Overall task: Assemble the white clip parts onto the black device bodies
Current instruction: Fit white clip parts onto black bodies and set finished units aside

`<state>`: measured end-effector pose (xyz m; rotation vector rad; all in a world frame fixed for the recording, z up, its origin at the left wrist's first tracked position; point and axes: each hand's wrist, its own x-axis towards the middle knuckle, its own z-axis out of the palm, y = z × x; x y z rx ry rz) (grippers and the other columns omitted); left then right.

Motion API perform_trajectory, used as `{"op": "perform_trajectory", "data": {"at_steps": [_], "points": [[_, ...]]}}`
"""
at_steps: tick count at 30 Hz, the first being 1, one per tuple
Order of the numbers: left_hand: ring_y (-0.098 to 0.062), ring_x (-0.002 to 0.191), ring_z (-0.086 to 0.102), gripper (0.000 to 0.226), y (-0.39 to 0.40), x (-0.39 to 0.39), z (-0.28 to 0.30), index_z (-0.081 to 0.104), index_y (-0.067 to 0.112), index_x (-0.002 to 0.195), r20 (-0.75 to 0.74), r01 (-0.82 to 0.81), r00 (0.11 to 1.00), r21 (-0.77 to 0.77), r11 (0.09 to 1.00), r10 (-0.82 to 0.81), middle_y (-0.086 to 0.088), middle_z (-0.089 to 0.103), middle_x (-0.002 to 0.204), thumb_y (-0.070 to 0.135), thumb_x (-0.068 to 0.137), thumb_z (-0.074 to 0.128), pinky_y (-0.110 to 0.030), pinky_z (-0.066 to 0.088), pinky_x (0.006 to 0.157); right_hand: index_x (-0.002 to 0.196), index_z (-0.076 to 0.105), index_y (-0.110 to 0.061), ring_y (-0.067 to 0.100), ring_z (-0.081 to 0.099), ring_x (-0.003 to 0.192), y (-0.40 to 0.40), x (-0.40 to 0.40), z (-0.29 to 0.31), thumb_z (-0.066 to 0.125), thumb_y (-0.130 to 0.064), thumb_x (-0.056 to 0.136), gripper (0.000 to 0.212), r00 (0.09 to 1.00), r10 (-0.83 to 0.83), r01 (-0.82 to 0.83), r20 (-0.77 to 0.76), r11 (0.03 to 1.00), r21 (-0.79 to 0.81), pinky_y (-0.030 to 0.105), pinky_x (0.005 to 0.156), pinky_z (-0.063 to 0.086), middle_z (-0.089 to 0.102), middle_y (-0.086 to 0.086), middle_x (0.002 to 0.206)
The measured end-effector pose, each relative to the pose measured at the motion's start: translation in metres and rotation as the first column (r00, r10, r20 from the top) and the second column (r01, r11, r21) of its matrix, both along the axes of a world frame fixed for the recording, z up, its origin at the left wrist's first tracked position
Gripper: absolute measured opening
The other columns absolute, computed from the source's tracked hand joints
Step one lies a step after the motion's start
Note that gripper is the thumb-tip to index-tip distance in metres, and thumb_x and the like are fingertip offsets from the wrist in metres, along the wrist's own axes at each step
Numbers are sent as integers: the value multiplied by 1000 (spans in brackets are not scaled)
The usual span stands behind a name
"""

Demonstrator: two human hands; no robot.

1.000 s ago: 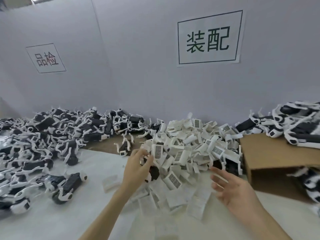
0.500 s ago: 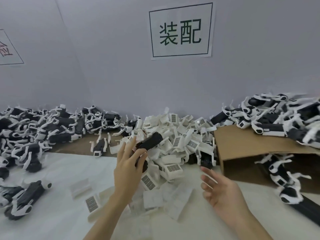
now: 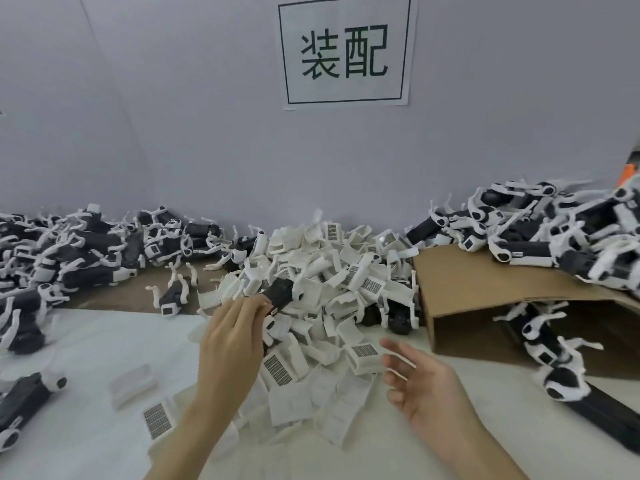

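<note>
Left hand [image 3: 231, 344] gripping a matte black oblong plastic device body [image 3: 280, 293] over a heap of ribbed white plastic clip parts [image 3: 332, 289], right hand [image 3: 420, 386] hovering with fingers spread, holding nothing.

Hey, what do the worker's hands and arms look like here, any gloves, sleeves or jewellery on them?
Both are bare. The left hand and right hand wear no gloves, and no rings or watch show. Both forearms are uncovered down to the frame's bottom edge, with no sleeve in view.
</note>
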<state>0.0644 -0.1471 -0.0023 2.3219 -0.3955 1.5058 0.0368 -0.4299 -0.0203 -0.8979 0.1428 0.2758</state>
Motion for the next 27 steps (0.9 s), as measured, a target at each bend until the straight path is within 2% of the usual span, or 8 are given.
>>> {"op": "perform_trajectory", "data": {"at_steps": [4,7,12,14,18,21,24,27], "points": [[-22,80,67,18,-14,-11,4,74,4,99,50,30,998,50,998,-32,-1,74,91,13,103,59,-34,50,75,112,78,-2,18,61,60,3,-4,4,69,-25,81,39,1000,-2,3,15,999,-53,25,42,43,67,12,83],[-17,83,65,19,-26,-18,7,74,6,99,94,113,988,86,990,-121,2,74,96,15,105,59,-33,48,77,124,74,-12,22,70,74,6,-8,7,69,-24,81,45,995,8,3,95,993,-116,26,47,47,74,16,98],[-12,86,64,13,-57,-31,0,71,13,104,65,286,955,66,956,-290,6,73,97,20,105,60,-25,49,80,142,60,-39,30,69,120,13,-13,12,97,-30,70,81,965,58,-30,254,993,-113,45,85,61,70,13,130],[-7,87,64,15,-67,-36,-4,73,13,103,25,317,948,-19,948,-317,8,74,97,20,103,60,-21,50,78,143,59,-33,32,71,117,18,-13,10,102,-31,62,91,969,38,-1,243,989,-151,44,84,61,68,13,133],[0,83,70,18,-72,-40,0,77,10,100,-78,328,928,-290,899,-364,14,75,92,23,104,64,-16,55,74,135,61,-33,24,78,90,20,-11,4,87,-29,76,65,972,-99,179,215,901,-395,40,78,64,77,11,103],[-8,83,75,17,-76,-42,4,74,16,98,-146,328,860,-576,749,-489,13,77,85,18,103,58,-24,58,68,133,65,-38,18,76,81,14,-11,4,83,-50,71,65,966,-52,184,252,828,-530,48,92,61,78,3,91],[-18,82,74,19,-74,-43,8,73,20,96,-164,336,795,-684,648,-585,2,77,86,22,101,55,-30,59,67,134,68,-29,25,76,102,9,-9,4,82,-53,72,68,967,-55,153,248,906,-394,38,86,62,78,9,109],[-18,81,73,23,-70,-41,7,75,19,94,-187,327,753,-725,606,-631,-2,77,86,28,100,55,-29,58,69,126,74,-22,30,72,114,6,-9,6,82,-41,80,51,966,5,61,259,968,-244,34,84,61,75,15,122]]}}
